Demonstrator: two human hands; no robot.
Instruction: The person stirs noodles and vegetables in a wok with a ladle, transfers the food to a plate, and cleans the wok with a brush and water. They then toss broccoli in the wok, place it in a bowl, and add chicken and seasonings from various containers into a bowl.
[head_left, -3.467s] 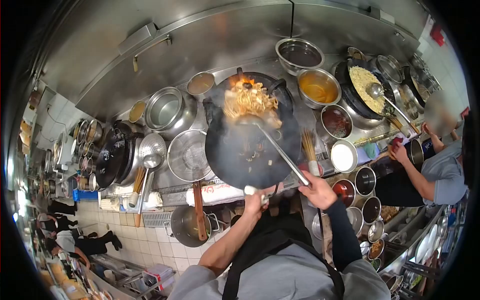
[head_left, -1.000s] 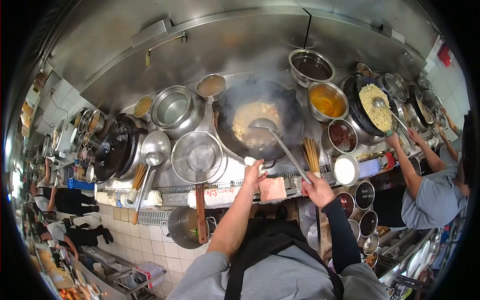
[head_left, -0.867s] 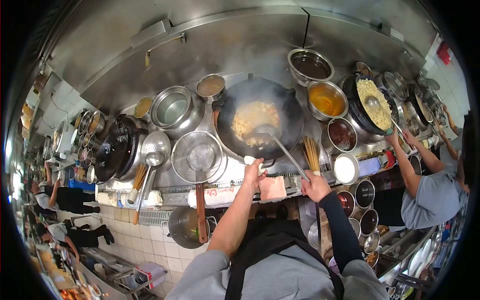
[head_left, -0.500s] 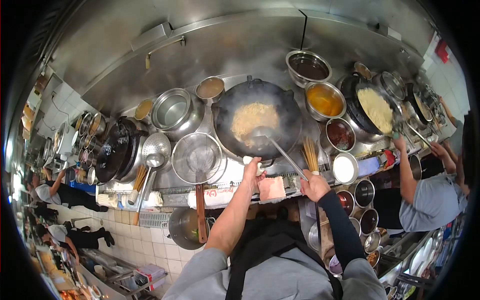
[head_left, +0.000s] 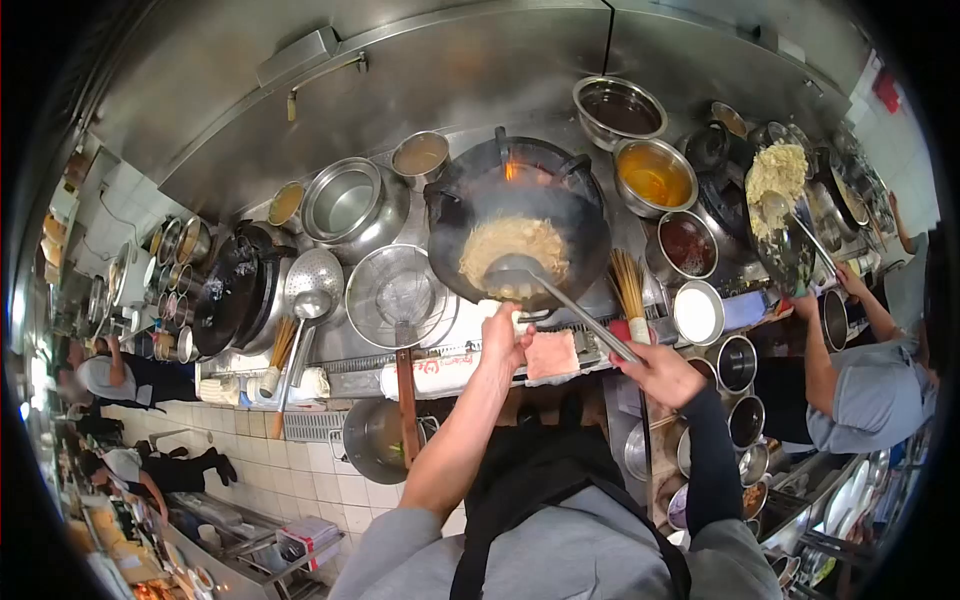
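One wire strainer (head_left: 400, 295) lies left of centre. At centre, one black wok (head_left: 580, 225) holds one heap of noodles (head_left: 513, 243), and one ladle (head_left: 512, 272) rests its bowl at the heap's near edge. Two hands work here. The left hand (head_left: 505, 338) has its fingers clamped on the wok's cloth-wrapped handle. The right hand (head_left: 660, 370) has its fingers closed round the ladle's shaft. One pink cloth (head_left: 552, 355) lies between them. Four seasoning bowls (head_left: 622, 158) run down the wok's right side. Against half a second ago, the wok is nearer and tipped, a flame (head_left: 512, 170) shows behind its far rim, and the co-worker's wok (head_left: 790, 250) at right is lifted, rice (head_left: 775, 170) aloft.
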